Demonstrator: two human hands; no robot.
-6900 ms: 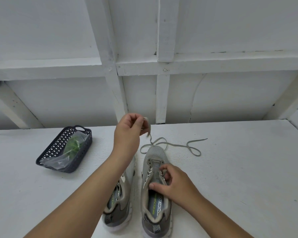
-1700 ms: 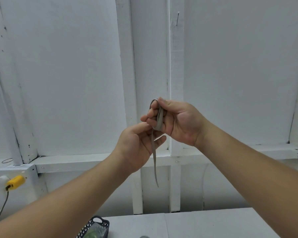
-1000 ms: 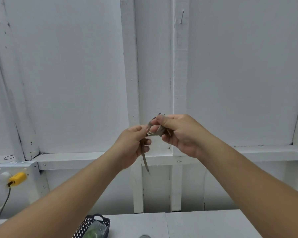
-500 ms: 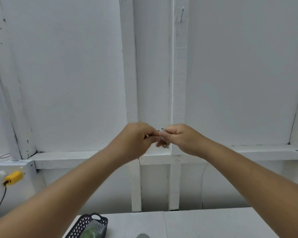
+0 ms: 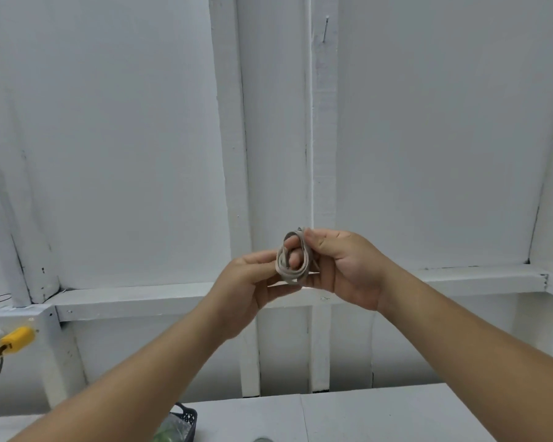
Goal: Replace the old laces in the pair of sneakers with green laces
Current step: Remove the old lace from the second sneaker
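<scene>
Old lace, coiled at frame centre, is pinched by right hand at 3 o'clock and left hand at 9; judged light, limp, best gripped across all loops.

No readable text, label or number anywhere.

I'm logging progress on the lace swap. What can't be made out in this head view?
- Sneakers: all but a sliver is cut off by the bottom edge.
- Basket: mostly cut off below; its green contents are blurred.
- Old lace: its ends are hidden in the coil between the left hand and right hand.
</scene>
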